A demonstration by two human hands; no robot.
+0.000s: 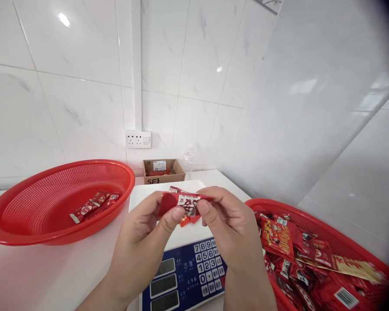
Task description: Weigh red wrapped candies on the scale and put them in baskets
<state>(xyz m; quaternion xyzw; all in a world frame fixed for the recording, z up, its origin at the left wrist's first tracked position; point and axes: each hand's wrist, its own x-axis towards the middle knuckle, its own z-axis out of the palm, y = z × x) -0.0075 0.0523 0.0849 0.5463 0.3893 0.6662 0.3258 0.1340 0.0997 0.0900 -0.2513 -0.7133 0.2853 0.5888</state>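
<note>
Between my two hands is a small red snack packet with a white patch of printed characters. My left hand pinches its left end between thumb and fingers. Its right end is gripped by my right hand in the same way. The packet is held above a weighing scale with a blue keypad panel and small grey displays. On the scale's white pan lie a few red packets, partly hidden behind my hands and the held packet.
A red perforated basket at the left contains a few packets. Another red basket at the right is heaped with assorted packets. Behind the scale stand a cardboard box and a clear plastic bottle, near the tiled wall.
</note>
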